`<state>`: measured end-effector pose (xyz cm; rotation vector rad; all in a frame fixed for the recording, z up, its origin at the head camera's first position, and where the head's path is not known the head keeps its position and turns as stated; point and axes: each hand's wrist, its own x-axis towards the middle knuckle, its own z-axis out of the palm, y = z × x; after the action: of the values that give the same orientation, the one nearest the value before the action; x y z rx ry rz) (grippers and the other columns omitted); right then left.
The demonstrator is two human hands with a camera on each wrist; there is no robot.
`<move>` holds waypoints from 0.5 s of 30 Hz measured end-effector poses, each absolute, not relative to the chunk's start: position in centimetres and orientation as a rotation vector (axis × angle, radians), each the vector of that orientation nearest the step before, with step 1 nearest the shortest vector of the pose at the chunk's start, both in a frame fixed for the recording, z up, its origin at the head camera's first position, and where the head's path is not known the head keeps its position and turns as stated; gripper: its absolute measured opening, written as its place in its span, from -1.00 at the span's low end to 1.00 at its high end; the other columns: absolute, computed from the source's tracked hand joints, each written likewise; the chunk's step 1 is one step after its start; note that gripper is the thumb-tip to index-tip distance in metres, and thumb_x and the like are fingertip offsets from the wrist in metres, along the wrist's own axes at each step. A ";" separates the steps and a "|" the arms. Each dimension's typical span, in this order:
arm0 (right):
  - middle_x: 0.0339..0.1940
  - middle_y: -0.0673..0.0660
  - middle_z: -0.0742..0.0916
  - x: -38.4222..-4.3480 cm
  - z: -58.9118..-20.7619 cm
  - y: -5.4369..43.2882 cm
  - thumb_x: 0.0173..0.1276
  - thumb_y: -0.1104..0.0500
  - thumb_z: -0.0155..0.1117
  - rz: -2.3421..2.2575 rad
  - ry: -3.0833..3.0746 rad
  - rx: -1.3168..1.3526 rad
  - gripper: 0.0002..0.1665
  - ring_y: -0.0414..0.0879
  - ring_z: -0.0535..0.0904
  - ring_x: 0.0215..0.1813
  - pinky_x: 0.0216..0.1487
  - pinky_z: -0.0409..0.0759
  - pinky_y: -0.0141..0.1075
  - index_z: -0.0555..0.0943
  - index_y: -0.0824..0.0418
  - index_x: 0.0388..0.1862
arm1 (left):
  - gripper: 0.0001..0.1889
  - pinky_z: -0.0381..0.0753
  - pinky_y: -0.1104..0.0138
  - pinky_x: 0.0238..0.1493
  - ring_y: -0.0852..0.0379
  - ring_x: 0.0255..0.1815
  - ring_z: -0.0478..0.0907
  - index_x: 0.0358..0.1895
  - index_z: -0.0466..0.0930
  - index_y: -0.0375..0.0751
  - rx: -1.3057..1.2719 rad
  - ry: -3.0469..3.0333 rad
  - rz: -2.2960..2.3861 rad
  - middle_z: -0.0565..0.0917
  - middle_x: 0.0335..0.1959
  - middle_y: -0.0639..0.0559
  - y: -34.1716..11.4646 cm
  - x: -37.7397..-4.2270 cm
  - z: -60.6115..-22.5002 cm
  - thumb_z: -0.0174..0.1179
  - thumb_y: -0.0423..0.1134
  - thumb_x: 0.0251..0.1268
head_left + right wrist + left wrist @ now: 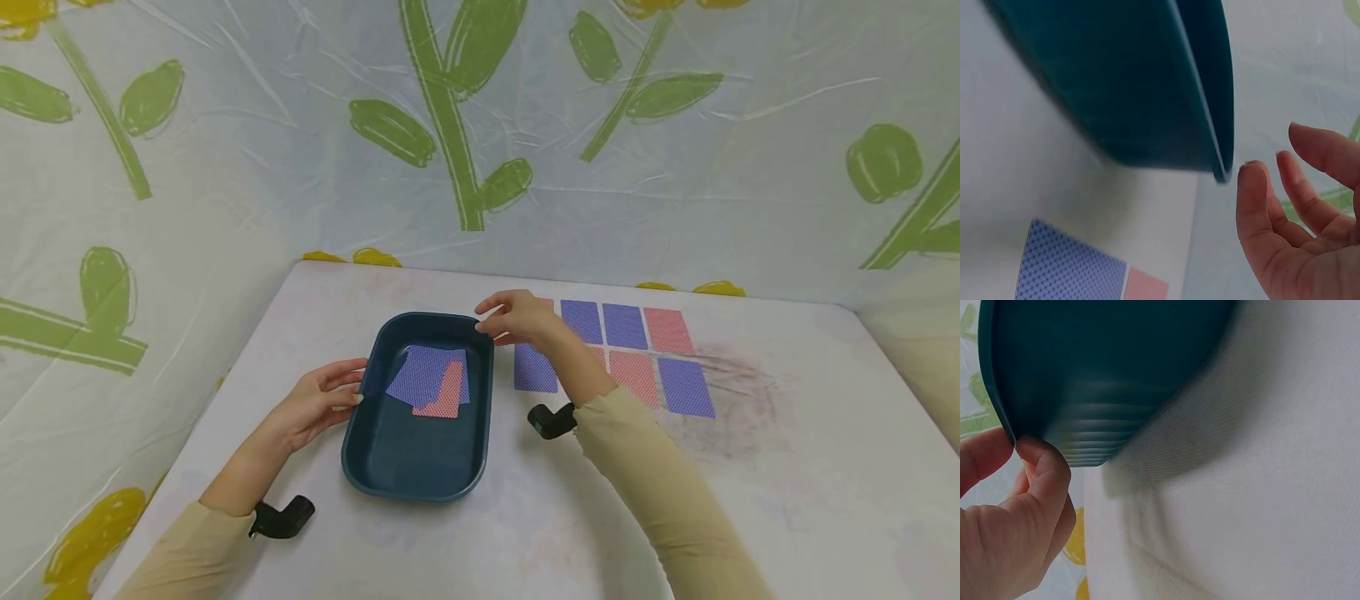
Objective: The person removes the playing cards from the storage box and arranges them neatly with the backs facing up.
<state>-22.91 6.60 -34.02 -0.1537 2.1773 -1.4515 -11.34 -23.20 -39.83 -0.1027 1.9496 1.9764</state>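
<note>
A dark teal tray [414,454] with rounded corners stands on the table, with blue-backed cards [423,375] and a red-backed card [448,396] overlapping inside it. At its left side my left hand [322,404] pinches the rim between thumb and fingers, as the left wrist view shows at the tray wall [1107,419]. My right hand [525,318] is at the tray's far right corner, thumb and fingers apart. In the right wrist view, the fingertips [1252,178] are just beside the rim [1219,169], holding nothing.
Right of the tray, red and blue patterned cards lie face down in two rows, among them a blue card [687,387] and a red card [668,331]. My right forearm covers part of them. A flower-printed sheet [300,167] hangs behind the table [825,467].
</note>
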 end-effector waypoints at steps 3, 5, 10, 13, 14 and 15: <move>-0.22 0.19 0.59 -23.1 -34.0 5.1 0.18 0.33 0.30 -1.449 2.160 -0.156 -0.55 0.01 0.51 -0.22 -0.04 0.56 -0.15 0.51 0.36 0.07 | -0.37 0.53 0.34 -0.09 0.07 -0.03 0.43 0.38 0.07 -0.41 -0.102 1.955 1.973 0.22 0.26 -0.39 -23.2 -11.4 -39.8 0.01 -0.54 0.23; -0.23 0.18 0.59 -23.1 -33.9 4.2 0.17 0.33 0.31 -1.443 2.151 -0.160 -0.55 0.00 0.51 -0.23 -0.06 0.56 -0.17 0.52 0.36 0.07 | -0.37 0.53 0.34 -0.09 0.07 -0.03 0.43 0.38 0.07 -0.41 -0.101 1.956 1.973 0.22 0.26 -0.39 -23.2 -11.4 -39.8 0.01 -0.54 0.23; -0.27 0.15 0.56 -23.1 -34.0 2.4 0.18 0.34 0.29 -1.446 2.108 -0.163 -0.52 -0.02 0.49 -0.24 -0.02 0.54 -0.10 0.50 0.38 0.11 | -0.37 0.53 0.34 -0.10 0.08 -0.05 0.43 0.38 0.07 -0.42 -0.105 1.954 1.979 0.23 0.25 -0.38 -23.2 -11.4 -39.9 0.00 -0.55 0.22; -0.32 0.12 0.53 -23.2 -34.3 1.7 0.18 0.35 0.29 -1.453 2.095 -0.151 -0.52 -0.04 0.46 -0.28 0.01 0.51 -0.05 0.50 0.38 0.11 | -0.37 0.54 0.35 -0.11 0.10 -0.06 0.44 0.38 0.07 -0.42 -0.105 1.955 1.978 0.24 0.25 -0.38 -23.2 -11.4 -40.0 0.01 -0.55 0.22; -0.34 0.12 0.52 -23.3 -34.4 1.4 0.18 0.35 0.29 -1.453 2.096 -0.147 -0.52 -0.05 0.46 -0.29 0.00 0.51 -0.04 0.51 0.37 0.11 | -0.37 0.53 0.35 -0.11 0.10 -0.06 0.44 0.38 0.07 -0.42 -0.104 1.956 1.977 0.24 0.25 -0.38 -23.2 -11.4 -40.0 0.01 -0.55 0.22; -0.35 0.11 0.51 -23.3 -34.6 1.2 0.17 0.35 0.30 -1.455 2.097 -0.139 -0.53 -0.06 0.46 -0.30 0.00 0.51 -0.04 0.52 0.37 0.10 | -0.37 0.54 0.35 -0.11 0.10 -0.06 0.44 0.38 0.07 -0.42 -0.104 1.956 1.975 0.24 0.25 -0.38 -23.2 -11.4 -40.0 0.01 -0.55 0.22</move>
<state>-23.28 1.21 -34.56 -0.1392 2.0974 -1.4554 -11.41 -23.23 -40.05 -0.1044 1.9564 1.9752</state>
